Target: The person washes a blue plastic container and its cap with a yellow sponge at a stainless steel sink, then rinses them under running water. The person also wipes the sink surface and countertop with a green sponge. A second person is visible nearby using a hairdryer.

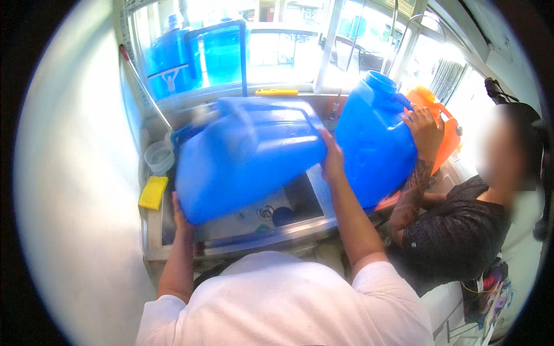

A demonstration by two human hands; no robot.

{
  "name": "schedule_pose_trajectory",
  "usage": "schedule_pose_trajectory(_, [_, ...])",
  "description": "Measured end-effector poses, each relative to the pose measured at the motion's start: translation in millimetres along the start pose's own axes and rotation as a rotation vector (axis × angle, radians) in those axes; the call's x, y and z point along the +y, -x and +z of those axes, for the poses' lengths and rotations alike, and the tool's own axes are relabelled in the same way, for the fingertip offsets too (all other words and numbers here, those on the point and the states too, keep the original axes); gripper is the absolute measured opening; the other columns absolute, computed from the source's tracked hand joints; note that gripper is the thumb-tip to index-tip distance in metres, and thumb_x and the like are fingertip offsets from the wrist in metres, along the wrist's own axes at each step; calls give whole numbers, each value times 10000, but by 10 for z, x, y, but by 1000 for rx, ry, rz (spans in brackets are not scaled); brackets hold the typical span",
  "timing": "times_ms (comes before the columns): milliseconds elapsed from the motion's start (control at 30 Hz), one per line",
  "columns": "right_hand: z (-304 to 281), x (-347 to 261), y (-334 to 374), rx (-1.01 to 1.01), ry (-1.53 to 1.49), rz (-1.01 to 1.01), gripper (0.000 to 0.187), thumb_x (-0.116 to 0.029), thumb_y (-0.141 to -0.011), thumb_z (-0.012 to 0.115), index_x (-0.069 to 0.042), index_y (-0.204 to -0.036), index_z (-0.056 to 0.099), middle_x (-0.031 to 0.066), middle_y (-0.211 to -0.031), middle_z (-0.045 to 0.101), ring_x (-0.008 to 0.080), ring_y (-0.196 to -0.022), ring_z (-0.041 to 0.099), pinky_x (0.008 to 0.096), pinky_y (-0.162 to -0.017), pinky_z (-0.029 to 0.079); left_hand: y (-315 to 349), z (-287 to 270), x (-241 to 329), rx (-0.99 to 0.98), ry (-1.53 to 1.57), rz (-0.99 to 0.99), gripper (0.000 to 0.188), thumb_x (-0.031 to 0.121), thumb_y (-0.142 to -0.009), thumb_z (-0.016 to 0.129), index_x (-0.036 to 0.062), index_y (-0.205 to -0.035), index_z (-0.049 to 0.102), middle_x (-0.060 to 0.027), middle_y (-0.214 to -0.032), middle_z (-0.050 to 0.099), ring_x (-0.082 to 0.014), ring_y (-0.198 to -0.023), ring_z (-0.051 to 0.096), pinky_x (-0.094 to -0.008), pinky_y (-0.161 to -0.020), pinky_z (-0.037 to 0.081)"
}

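Observation:
A large blue plastic water jug [248,167] is held tilted on its side above a stainless steel sink [254,235]. My left hand [181,214] grips its lower left end, and my right hand [332,157] is closed round its right end. Motion blurs the jug, most of all near the pale cap or spout at its upper left. Much of my left hand's fingers is hidden behind the jug. Inside the basin, a drain [266,213] shows beneath the jug.
To the right, a co-worker's hand [426,130] rests on an upright blue jug [372,144], with an orange jug [447,141] behind. A yellow sponge [153,192] and clear plastic cup [158,157] sit left of the basin. A squeegee [168,75] stands near the window.

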State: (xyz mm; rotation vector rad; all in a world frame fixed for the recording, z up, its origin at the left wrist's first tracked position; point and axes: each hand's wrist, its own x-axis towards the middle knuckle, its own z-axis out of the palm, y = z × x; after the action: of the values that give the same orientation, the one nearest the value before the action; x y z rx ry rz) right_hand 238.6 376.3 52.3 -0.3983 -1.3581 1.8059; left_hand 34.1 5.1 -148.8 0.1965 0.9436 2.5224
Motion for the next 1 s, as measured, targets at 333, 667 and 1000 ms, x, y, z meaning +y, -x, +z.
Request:
schedule_pose_trajectory(333, [206,-728,11,-153,8,-291,576,-491,-914,638,5,-1207,620,69,-973,651,109,-844,587,242,-754,460,-162,337,529,-181,0,54,685,557,-981,424,65,-1455,376,-173,-1399,487,-331,-1250,503,-487,-1036,436])
schedule_pose_trajectory(667, [-470,540,329,151,-94,424,574,-548,-904,599,-117,-1281,561,77,-1174,629,222,-1050,605,396,-890,489,40,-1,250,235,-155,-178,619,499,-976,485,11,-1358,478,-163,-1279,585,-297,-1149,575,-445,-1014,454])
schedule_pose_trajectory(1000, [-562,573,152,-209,-652,511,680,-628,-949,336,-118,-1377,477,133,-1323,548,329,-1183,541,519,-968,457,429,1659,1440,-138,-620,766,669,523,-983,498,-50,-1327,472,-158,-1202,626,-270,-1078,611,-386,-962,480])
